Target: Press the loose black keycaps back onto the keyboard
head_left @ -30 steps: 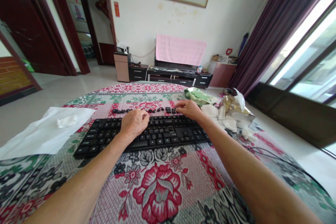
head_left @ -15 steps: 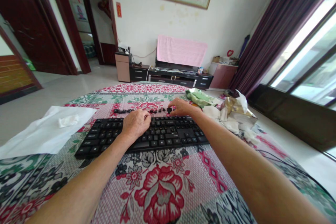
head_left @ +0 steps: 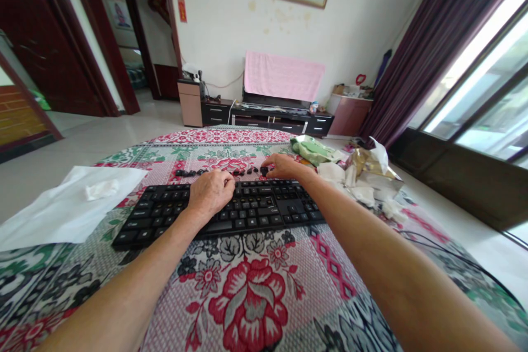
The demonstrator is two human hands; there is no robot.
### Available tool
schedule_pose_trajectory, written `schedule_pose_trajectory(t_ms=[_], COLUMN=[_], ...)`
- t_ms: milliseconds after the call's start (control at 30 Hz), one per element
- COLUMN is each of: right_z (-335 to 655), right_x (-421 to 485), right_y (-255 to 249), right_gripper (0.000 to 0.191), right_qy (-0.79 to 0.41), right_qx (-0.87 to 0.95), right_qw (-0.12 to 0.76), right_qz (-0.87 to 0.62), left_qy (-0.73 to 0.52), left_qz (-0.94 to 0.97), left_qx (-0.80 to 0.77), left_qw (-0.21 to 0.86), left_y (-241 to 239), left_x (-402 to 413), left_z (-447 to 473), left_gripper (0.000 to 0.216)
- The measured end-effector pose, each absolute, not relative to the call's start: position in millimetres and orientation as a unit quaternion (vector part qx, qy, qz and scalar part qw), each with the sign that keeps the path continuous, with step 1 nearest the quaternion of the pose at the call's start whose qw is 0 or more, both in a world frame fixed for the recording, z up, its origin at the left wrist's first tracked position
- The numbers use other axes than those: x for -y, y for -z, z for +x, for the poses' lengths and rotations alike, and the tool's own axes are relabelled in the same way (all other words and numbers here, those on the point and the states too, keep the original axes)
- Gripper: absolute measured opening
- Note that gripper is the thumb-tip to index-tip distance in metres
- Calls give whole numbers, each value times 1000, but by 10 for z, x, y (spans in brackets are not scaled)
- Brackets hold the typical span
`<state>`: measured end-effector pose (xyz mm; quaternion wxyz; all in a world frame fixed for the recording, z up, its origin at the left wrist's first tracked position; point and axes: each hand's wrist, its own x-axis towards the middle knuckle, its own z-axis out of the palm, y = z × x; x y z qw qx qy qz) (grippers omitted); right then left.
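Note:
A black keyboard (head_left: 251,212) lies across the patterned tablecloth, with a few spots along its right part where keycaps are off. My left hand (head_left: 211,192) rests over its upper middle, fingers curled together; whatever they may hold is hidden. Just beyond the keyboard's far edge, my right hand (head_left: 282,166) has its thumb and fingertips around a black keycap (head_left: 264,171) at table level. Several more loose black keycaps (head_left: 187,173) form a row behind the keyboard, partly covered by my left hand.
White paper (head_left: 70,209) with a crumpled tissue (head_left: 102,190) lies at left. On the right are a green packet (head_left: 315,149), a gold tissue box (head_left: 373,176) and crumpled tissues (head_left: 363,196). A black cable (head_left: 462,258) runs along the table's right side.
The view has shifted slightly, moving everything a little left and up. Both hands keep nearly the same places, the right one still at the keycap.

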<state>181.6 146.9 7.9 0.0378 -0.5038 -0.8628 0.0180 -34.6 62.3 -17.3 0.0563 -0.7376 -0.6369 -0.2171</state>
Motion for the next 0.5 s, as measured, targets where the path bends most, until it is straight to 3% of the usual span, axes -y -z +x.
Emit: schedule_pose_trajectory(t_ms=[500], right_z=[1736], right_x=[-1365], right_y=[-175], right_gripper=[36], right_qy=[-15], right_qx=[856], right_qw=[19], right_qz=[-516], left_qy=[217], left_qz=[-737], left_qx=[638], left_qw=[59], left_y=[160], left_x=[-600], left_z=[-337], left_gripper=[28])
